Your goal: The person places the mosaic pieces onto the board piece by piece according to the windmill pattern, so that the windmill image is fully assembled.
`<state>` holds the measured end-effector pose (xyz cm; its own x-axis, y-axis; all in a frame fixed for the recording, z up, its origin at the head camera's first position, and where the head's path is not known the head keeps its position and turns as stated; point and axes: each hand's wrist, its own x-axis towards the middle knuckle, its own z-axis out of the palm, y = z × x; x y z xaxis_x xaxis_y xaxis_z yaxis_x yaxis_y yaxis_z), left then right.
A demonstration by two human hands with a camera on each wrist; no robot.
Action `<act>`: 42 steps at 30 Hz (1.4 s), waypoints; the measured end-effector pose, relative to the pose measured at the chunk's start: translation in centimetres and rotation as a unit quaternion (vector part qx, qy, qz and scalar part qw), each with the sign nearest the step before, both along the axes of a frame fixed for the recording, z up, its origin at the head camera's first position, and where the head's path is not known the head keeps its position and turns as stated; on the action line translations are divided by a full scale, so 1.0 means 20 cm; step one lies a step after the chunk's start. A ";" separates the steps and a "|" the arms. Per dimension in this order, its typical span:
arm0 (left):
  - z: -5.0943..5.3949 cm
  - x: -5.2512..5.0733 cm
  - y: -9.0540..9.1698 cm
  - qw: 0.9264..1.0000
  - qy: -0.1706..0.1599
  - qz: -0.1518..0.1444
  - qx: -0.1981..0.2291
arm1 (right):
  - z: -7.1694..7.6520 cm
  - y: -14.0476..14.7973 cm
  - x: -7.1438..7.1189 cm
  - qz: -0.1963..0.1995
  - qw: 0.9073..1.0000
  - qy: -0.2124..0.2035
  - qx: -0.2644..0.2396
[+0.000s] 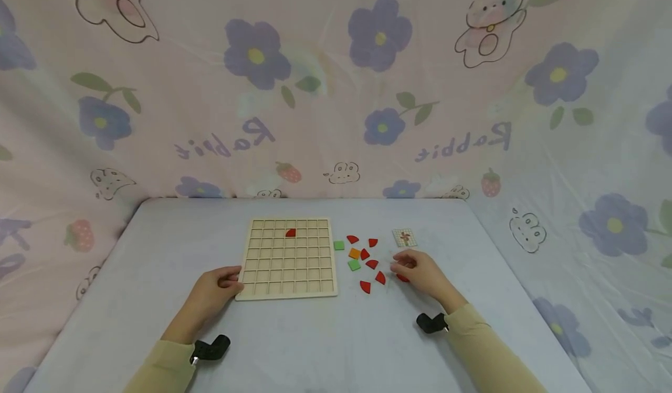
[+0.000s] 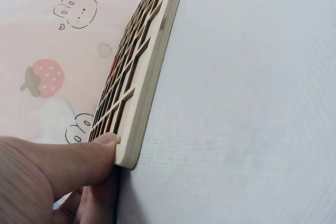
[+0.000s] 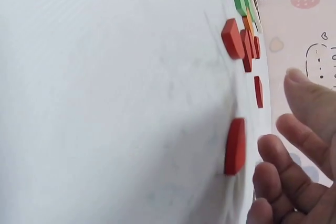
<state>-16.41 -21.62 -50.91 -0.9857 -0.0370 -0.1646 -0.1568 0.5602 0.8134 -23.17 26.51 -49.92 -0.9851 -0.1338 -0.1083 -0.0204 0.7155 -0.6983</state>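
A wooden grid board lies on the table, one red quarter-circle piece in a cell of its upper part. At its lower left edge my left hand pinches the board; the left wrist view shows the thumb on its frame, the other fingers partly hidden below. Off to the right, my right hand hovers with loosely bent, parted fingers and nothing between them. Close by it, a red piece lies on the table, partly covered by the hand in the head view.
Between board and right hand lie several red quarter-circle pieces, two green squares and an orange square. A small pattern card lies behind the right hand. Printed cloth hangs behind the table.
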 end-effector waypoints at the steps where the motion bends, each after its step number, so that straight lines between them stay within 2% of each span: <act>1: 0.00 0.00 0.00 1.000 0.000 0.000 0.001 | 0.00 0.01 0.00 -0.002 1.000 -0.002 0.001; 11: 0.01 0.01 0.00 1.000 -0.008 0.008 0.004 | -0.04 0.10 0.04 0.006 1.000 0.001 0.007; 20: 0.00 0.01 -0.01 1.000 0.000 0.006 -0.001 | -0.10 0.14 0.02 0.012 1.000 0.010 -0.005; 30: -0.01 0.00 -0.03 1.000 0.010 0.004 -0.007 | -0.08 0.11 0.01 0.020 1.000 0.010 -0.005; 37: -0.01 0.00 -0.01 1.000 0.001 0.008 -0.005 | -0.09 0.11 0.04 0.007 1.000 -0.001 -0.007; 42: -0.01 0.00 0.01 1.000 0.001 0.006 -0.005 | -0.06 0.10 0.06 0.001 1.000 0.001 0.007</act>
<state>-16.46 -21.44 -51.11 -0.9854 -0.0507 -0.1626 -0.1625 0.5658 0.8084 -21.96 28.59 -51.14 -0.9850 -0.1341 -0.1083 -0.0232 0.7258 -0.6875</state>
